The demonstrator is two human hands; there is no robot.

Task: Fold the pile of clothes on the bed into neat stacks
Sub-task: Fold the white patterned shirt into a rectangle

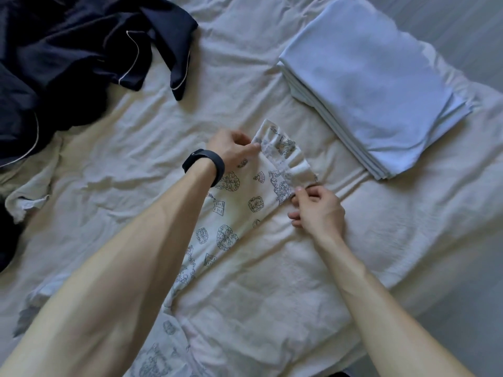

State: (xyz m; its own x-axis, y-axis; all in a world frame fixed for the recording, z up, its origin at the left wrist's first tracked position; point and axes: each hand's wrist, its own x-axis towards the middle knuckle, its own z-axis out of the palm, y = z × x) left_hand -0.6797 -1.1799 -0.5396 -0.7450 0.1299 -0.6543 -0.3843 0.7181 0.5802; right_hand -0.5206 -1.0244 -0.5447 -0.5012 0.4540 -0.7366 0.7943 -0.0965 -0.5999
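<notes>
A cream garment with dark line-drawn prints lies stretched on the bed, its ruffled cuff at the far end. My left hand, with a black band on the wrist, pinches the cuff's left corner. My right hand pinches the cuff's right corner between thumb and forefinger. A folded pale blue stack sits to the right. A crumpled dark navy garment with white piping lies at the upper left.
The bed is covered with a wrinkled cream sheet. A crumpled light garment lies at the left edge. Grey floor shows beyond the bed's right side.
</notes>
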